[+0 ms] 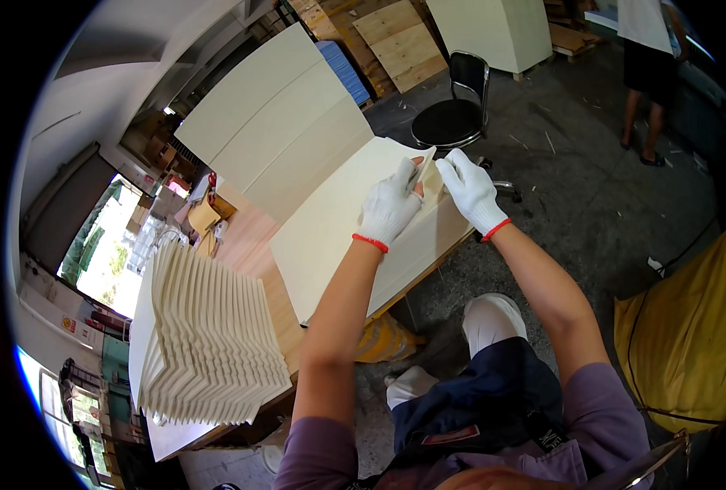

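Note:
A large cream card sheet [326, 241] lies on the table in front of me, its right edge raised in a narrow strip. My left hand [393, 202], in a white knit glove with bare fingertips showing, is closed on that raised edge at the far right corner. Just right of it, my right hand [471, 193], also gloved in white with a red cuff, has its fingers bent together beside the strip. Whether these fingers grip the strip cannot be made out. Behind the sheet, a broad cream panel [277, 122] with lines across it rises at a slant.
A tall pile of folded cream card pieces [207, 335] stands on the table [277, 314] at left. Beyond the table's right edge is a black chair [447, 122]. A yellow cover [685, 318] hangs at right. Another person [647, 73] stands at the far right.

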Available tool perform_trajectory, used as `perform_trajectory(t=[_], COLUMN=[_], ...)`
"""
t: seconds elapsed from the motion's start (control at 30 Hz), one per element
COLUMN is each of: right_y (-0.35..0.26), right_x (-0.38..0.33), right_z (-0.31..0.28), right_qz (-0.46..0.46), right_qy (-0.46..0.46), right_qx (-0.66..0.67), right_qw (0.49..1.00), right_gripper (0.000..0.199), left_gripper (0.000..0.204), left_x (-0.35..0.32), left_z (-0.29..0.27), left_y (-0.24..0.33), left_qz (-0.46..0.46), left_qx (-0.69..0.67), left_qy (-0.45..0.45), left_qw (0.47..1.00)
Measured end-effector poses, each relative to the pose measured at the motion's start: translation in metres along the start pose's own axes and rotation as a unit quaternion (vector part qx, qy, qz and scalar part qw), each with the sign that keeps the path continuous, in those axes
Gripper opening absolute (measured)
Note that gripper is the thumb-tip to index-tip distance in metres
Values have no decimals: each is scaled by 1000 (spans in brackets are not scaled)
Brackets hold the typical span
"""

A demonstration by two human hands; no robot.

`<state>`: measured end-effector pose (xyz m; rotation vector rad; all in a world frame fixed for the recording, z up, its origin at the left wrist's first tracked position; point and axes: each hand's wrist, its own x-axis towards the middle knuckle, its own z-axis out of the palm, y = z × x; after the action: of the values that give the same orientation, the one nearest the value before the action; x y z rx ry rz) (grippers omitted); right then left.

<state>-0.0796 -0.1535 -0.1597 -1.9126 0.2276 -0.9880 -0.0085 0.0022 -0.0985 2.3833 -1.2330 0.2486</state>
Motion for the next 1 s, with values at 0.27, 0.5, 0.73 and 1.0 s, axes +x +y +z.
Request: perform_trajectory(t=[0.27,0.5,0.73,1.0], right_y=[-3,-6,-14,0], right_x=[2,4,7,24], right_z=[-2,-10,-52,-33], right_qz=[30,39,-3,-188], right_qy=[-11,-45,-232,-127], right_qx=[-6,-19,-259,-181], right_qw=[999,998,938,957], right_gripper=[35,41,53,42], left_gripper=[44,42,27,25], left_x=[-13,-7,-15,-14], left_z=[-11,4,-2,-8], left_y=[13,-10,4,12], left_qz=[-8,-11,-36,-49], left_qx=[-49,-133,-152,-115], left_qy=[-44,-35,5,-24], left_qw=[998,990,988,992])
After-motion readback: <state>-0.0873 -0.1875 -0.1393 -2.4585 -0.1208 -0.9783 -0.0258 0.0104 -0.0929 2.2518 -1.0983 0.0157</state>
